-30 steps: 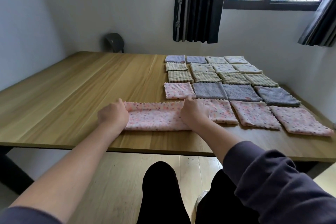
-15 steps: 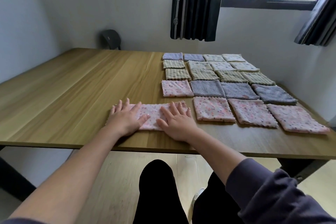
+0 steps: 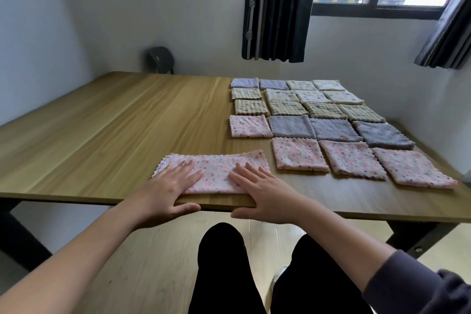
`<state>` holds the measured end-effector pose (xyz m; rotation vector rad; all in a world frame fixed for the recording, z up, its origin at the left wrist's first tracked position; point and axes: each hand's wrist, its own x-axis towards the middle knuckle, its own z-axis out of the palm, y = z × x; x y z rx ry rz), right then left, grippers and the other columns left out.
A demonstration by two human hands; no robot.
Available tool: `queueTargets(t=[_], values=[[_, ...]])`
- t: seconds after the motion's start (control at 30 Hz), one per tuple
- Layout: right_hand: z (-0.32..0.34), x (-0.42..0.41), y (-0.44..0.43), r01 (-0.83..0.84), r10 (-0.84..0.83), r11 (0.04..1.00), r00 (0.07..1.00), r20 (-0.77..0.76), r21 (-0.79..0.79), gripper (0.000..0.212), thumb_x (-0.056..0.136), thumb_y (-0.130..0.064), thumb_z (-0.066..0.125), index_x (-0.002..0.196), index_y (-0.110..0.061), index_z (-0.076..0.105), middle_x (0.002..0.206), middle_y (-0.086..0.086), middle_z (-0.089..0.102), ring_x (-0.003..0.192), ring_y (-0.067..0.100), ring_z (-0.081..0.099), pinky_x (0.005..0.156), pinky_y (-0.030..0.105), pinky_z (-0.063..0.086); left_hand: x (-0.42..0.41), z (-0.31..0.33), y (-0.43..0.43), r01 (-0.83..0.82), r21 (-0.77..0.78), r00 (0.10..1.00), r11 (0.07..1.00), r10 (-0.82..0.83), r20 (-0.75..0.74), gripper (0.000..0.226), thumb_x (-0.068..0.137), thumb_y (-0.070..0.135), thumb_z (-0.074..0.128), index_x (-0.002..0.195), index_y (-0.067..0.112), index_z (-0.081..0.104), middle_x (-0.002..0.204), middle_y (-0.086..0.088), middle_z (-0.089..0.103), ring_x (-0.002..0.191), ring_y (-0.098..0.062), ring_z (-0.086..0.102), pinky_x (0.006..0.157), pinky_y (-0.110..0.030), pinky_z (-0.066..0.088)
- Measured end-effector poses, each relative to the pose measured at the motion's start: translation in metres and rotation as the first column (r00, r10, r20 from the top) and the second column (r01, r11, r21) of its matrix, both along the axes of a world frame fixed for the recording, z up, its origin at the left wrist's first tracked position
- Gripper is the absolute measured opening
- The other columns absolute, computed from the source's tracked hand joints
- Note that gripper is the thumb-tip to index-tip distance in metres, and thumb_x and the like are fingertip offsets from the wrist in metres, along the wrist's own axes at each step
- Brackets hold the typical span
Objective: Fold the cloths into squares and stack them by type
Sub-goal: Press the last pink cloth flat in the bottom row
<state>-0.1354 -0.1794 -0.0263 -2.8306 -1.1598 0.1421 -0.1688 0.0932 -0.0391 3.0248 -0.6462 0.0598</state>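
Note:
A pink dotted cloth (image 3: 216, 171), folded into a long strip, lies at the near edge of the wooden table (image 3: 114, 122). My left hand (image 3: 168, 186) rests flat on its left end with straight fingers. My right hand (image 3: 262, 194) lies flat on its right end, thumb over the table edge. To the right, folded squares lie in rows: pink dotted ones (image 3: 299, 154), grey ones (image 3: 290, 126), checked ones (image 3: 251, 107), and pale ones (image 3: 280, 95) at the back.
The left half of the table is bare wood. A dark chair back (image 3: 160, 58) stands behind the far edge. Dark curtains (image 3: 276, 7) hang by a window. My legs in black trousers (image 3: 224, 262) are below the table's near edge.
Both hands were curled on the strip's ends, then flattened close together on the cloth. They now lie flat and wider apart, nearer the table edge.

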Motion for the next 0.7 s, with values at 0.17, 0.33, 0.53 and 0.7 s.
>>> queueTargets(t=[0.17, 0.33, 0.53, 0.7], values=[[-0.004, -0.011, -0.033, -0.038, 0.041, 0.965, 0.999, -0.004, 0.261, 0.060, 0.085, -0.033, 0.067, 0.140, -0.028, 0.045, 0.150, -0.010, 0.037, 0.139, 0.006, 0.030, 0.114, 0.020, 0.021, -0.027, -0.006, 0.026, 0.190, -0.329, 0.970, 0.925, -0.126, 0.206, 0.037, 0.092, 0.032, 0.054, 0.128, 0.025, 0.056, 0.137, 0.009, 0.052, 0.128, -0.010, 0.048, 0.105, -0.017, 0.033], [0.004, -0.022, -0.038, 0.103, -0.077, 0.752, 0.995, -0.068, 0.651, 0.009, 0.083, -0.016, 0.064, 0.084, -0.023, 0.068, 0.075, -0.014, 0.065, 0.070, -0.002, 0.056, 0.067, 0.019, 0.044, -0.040, 0.027, 0.027, -0.044, -0.805, 0.992, 0.591, 0.119, 0.033, 0.005, 0.083, 0.015, 0.070, 0.086, 0.018, 0.072, 0.084, 0.007, 0.073, 0.080, -0.002, 0.067, 0.072, -0.011, 0.050], [0.044, 0.016, -0.015, 0.413, -0.215, 0.414, 0.910, -0.354, 0.811, 0.007, 0.088, -0.019, 0.064, 0.084, -0.016, 0.069, 0.071, -0.004, 0.059, 0.061, 0.007, 0.049, 0.054, 0.025, 0.040, 0.014, 0.059, 0.022, -0.196, -0.946, 0.939, 0.258, 0.326, -0.106, 0.014, 0.088, 0.016, 0.065, 0.096, 0.026, 0.061, 0.085, -0.001, 0.068, 0.070, -0.008, 0.063, 0.057, -0.022, 0.052], [0.039, 0.056, 0.001, 0.532, -0.450, 0.576, 0.840, -0.303, 0.620, 0.020, 0.093, -0.020, 0.053, 0.108, -0.013, 0.064, 0.098, 0.004, 0.063, 0.084, 0.020, 0.058, 0.061, 0.027, 0.042, 0.071, 0.046, 0.019, -0.435, -0.694, 0.820, 0.574, 0.570, -0.043, 0.022, 0.088, 0.019, 0.064, 0.110, 0.015, 0.061, 0.097, -0.009, 0.064, 0.090, -0.030, 0.060, 0.070, -0.030, 0.043]])
